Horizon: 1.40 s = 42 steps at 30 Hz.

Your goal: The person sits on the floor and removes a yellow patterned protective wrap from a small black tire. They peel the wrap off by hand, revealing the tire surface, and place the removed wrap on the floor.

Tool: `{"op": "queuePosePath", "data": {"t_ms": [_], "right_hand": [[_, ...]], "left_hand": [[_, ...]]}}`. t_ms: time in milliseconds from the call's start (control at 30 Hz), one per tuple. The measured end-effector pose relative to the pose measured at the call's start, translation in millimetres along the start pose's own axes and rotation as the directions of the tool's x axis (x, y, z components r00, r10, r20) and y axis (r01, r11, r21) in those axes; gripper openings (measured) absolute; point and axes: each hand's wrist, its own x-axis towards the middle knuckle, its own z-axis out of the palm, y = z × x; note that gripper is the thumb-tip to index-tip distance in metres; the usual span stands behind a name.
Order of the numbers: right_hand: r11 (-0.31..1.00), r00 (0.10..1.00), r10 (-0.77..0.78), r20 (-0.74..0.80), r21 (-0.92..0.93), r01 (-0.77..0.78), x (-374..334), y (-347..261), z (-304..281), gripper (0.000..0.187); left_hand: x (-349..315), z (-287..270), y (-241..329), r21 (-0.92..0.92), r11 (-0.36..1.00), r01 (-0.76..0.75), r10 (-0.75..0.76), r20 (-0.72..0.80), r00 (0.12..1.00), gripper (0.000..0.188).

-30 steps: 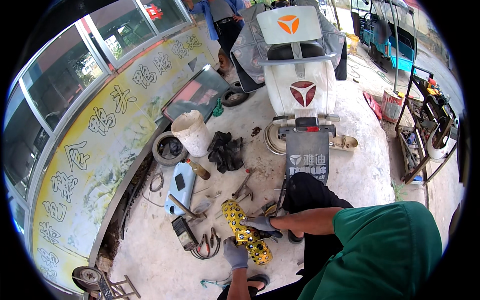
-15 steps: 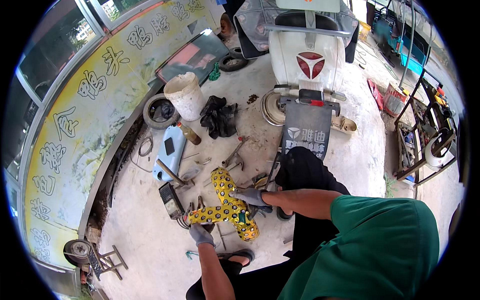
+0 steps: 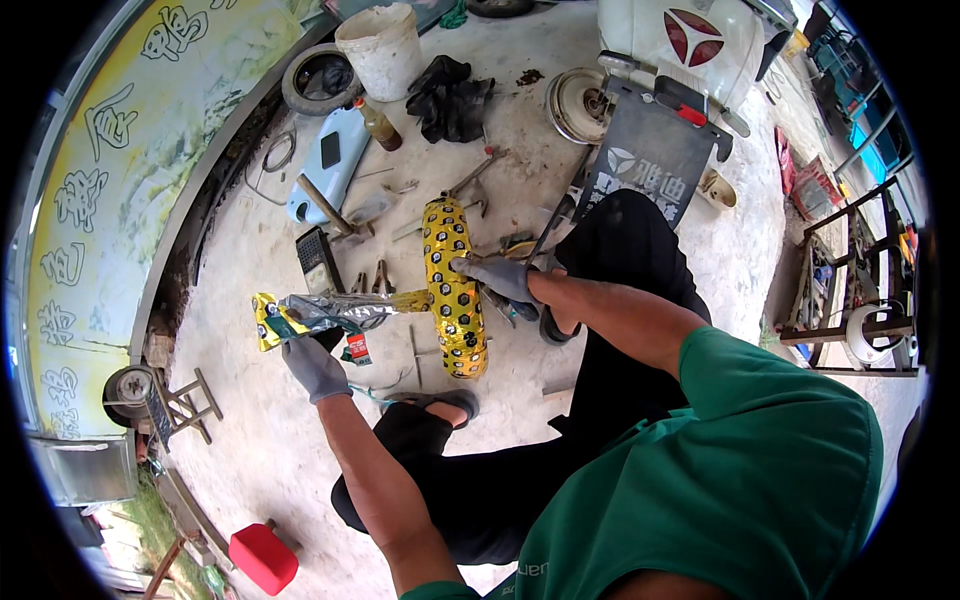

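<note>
Nearest, left of centre, the gloved left grip (image 3: 315, 368) is closed on the end of a yellow-and-silver strip (image 3: 350, 312), which stretches sideways to a wrapped bundle (image 3: 457, 310). At centre, the gloved right grip (image 3: 500, 278) rests against the bundle's right side; from where I stand, how tightly its fingers curl cannot be told. The step appears to be peeling: an even, level pull serves best, with the bundle braced so it does not tip, and the strip kept clear of the metal clips (image 3: 380, 278) just beyond. The bundle, mid-frame on the pale floor (image 3: 300, 470), is tyre-like, plump and glossy, yellow with repeated dark marks; its contents are hidden. Farthest, upper right, stands a white scooter (image 3: 650, 45).
</note>
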Motion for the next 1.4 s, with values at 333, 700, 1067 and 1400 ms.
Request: {"op": "queuePosePath", "data": {"t_ms": [333,700,1067,1400], "right_hand": [[0.98,0.994,-0.092,-0.055,0.171,0.1,3.0,8.4,16.3,0.075],[0.921,0.994,-0.072,0.077,0.389,0.037,-2.2,-1.2,26.2,0.069],[0.982,0.986,0.132,-0.101,0.147,-0.117,33.1,37.6,14.7,0.061],[0.989,0.991,-0.111,0.068,-0.094,0.117,70.9,77.4,33.9,0.045]], "left_hand": [[-29.2,37.4,-179.3,0.256,0.896,0.364,-0.437,0.355,0.826,0.039],[-53.9,48.6,-130.3,-0.141,0.752,0.644,-0.432,0.631,0.644,0.055],[-58.5,42.5,-125.6,-0.181,0.734,0.654,-0.476,0.549,0.687,0.058],[-51.5,18.6,-167.5,-0.192,0.628,0.754,-0.614,0.473,0.632,0.046]]}}
